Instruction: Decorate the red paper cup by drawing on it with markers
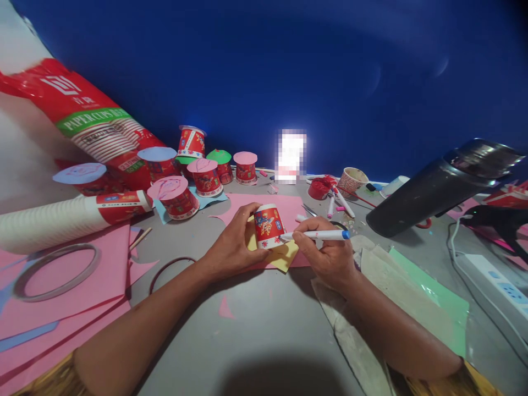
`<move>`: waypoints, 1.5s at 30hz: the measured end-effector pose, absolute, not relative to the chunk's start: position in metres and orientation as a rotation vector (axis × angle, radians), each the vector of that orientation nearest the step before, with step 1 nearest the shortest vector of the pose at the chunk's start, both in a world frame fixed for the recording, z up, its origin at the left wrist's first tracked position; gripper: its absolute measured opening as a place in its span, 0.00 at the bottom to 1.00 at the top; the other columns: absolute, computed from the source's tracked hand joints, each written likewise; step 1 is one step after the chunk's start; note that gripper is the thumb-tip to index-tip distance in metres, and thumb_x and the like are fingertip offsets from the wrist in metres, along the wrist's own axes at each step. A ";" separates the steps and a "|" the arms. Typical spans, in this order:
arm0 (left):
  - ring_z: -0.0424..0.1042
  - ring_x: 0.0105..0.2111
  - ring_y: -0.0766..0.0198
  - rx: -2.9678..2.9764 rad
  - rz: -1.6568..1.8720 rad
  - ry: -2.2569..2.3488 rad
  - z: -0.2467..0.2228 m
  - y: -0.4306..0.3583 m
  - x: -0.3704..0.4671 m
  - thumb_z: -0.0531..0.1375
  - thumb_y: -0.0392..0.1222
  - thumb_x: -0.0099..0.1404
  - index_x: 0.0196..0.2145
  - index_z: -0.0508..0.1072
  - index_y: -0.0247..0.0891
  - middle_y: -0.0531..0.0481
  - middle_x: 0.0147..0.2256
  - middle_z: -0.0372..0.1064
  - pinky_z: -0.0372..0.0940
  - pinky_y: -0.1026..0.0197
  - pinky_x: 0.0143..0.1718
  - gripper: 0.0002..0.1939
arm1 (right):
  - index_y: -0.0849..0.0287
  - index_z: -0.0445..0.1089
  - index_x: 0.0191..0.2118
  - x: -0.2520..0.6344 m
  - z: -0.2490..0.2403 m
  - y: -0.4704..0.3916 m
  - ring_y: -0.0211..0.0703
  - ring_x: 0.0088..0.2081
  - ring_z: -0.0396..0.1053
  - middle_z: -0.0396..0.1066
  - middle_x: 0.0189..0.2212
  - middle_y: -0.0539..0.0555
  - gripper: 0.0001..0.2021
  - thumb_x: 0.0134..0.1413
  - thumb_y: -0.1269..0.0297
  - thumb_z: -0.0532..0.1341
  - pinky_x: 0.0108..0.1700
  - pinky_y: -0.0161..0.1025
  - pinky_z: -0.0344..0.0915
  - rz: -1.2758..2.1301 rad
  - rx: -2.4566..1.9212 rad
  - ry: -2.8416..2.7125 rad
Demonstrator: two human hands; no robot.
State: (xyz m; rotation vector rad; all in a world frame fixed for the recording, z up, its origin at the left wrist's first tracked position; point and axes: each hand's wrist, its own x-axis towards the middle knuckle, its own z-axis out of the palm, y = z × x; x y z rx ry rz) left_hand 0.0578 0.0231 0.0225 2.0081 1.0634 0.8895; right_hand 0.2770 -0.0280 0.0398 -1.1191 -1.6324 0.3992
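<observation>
My left hand is closed around a red and white printed paper cup, which stands tilted over a piece of yellow paper. In my right hand is a white marker pen with a blue end. Its tip meets the white band near the cup's lower edge. Beneath the yellow piece lies pink paper. A small part of the yellow paper also shows behind my left fingers.
Several paper cups topped with coloured paper discs stand back left, near a stack of cups and a tape ring. To the right are a dark thermos, a cloth, a green sheet and a power strip.
</observation>
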 end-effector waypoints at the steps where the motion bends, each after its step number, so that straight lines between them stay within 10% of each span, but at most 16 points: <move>1: 0.70 0.64 0.46 2.008 0.886 1.060 0.022 0.023 0.058 0.71 0.42 0.58 0.65 0.60 0.41 0.38 0.65 0.65 0.66 0.40 0.68 0.41 | 0.54 0.75 0.31 0.277 0.040 -0.028 0.40 0.26 0.73 0.77 0.25 0.49 0.07 0.62 0.64 0.65 0.29 0.36 0.68 0.405 -1.114 -1.633; 45: 0.71 0.61 0.45 2.025 0.879 1.062 0.027 0.021 0.057 0.70 0.43 0.57 0.65 0.60 0.43 0.40 0.63 0.64 0.70 0.40 0.64 0.41 | 0.54 0.74 0.30 0.277 0.044 -0.028 0.40 0.26 0.73 0.77 0.25 0.49 0.07 0.61 0.65 0.64 0.31 0.37 0.71 0.395 -1.116 -1.685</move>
